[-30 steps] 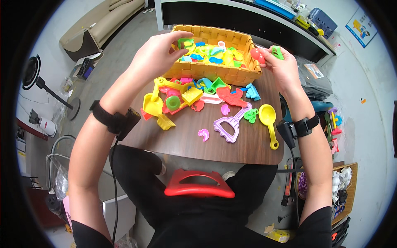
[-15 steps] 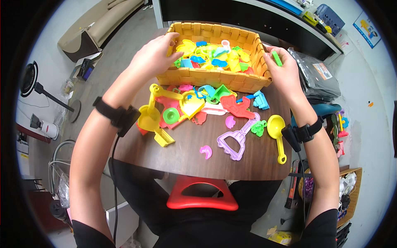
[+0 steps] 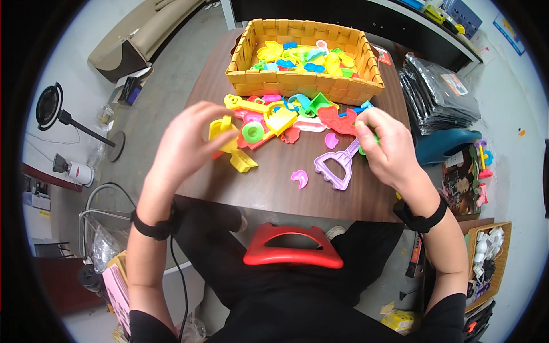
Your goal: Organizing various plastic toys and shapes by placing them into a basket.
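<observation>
My left hand point(image 3: 189, 140) is held over the left part of the table, somewhat blurred, thumb and fingers apart around nothing. Partly behind it lies a yellow toy scoop point(image 3: 243, 162). My right hand point(image 3: 389, 146) is closed, with a bit of a green plastic piece point(image 3: 377, 139) showing between thumb and fingers; most of it is hidden. Beside that hand lies a purple toy rake point(image 3: 343, 157). Pink crescent pieces point(image 3: 299, 179) lie nearby. Beyond my hands is a pile with a yellow toy point(image 3: 281, 120), a green toy point(image 3: 320, 104) and a red mould point(image 3: 337, 120).
A woven orange basket point(image 3: 303, 87) full of colourful toy pieces stands at the table's far side. A red stool point(image 3: 291, 260) is between my legs. Plastic-wrapped dark packages point(image 3: 437, 97) stack at the right. A black round lamp point(image 3: 50, 108) stands left.
Both hands have left the basket's sides and come back nearer to me. The view has shifted, and the basket appears farther off. The right hand now covers most of its green piece.
</observation>
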`<state>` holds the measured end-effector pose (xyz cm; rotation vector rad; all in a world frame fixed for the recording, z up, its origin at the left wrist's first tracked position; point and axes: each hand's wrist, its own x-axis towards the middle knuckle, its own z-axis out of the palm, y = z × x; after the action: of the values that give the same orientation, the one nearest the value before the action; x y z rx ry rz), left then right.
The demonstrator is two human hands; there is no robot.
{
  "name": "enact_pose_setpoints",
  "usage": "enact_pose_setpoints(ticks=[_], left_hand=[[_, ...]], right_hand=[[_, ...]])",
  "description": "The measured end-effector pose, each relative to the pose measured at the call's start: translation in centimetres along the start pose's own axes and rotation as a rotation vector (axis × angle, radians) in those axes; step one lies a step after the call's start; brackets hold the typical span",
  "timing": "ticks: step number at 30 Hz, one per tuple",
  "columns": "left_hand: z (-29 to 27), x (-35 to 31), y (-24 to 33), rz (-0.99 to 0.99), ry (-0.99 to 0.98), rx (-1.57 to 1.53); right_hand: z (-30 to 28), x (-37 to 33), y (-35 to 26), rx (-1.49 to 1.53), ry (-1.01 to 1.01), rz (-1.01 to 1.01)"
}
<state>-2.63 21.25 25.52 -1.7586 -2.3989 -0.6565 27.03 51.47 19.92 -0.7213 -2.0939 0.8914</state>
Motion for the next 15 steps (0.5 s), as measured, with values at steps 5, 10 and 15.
enact_pose_setpoints(ticks=[5,10,15], left_hand=[[1.9,-2.3,0.4,0.155,-0.151,0.087],[2.6,-3.4,-1.5,0.314,-0.052,-0.022],[1.8,-2.6,0.2,0.316,-0.114,0.212]], right_hand=[[1.7,-1.4,-1.1,0.063,0.033,0.015],[2.8,-1.7,-2.2,0.093,0.085,0.04],[2.8,0.7,-1.8,0.131,0.152,0.063]])
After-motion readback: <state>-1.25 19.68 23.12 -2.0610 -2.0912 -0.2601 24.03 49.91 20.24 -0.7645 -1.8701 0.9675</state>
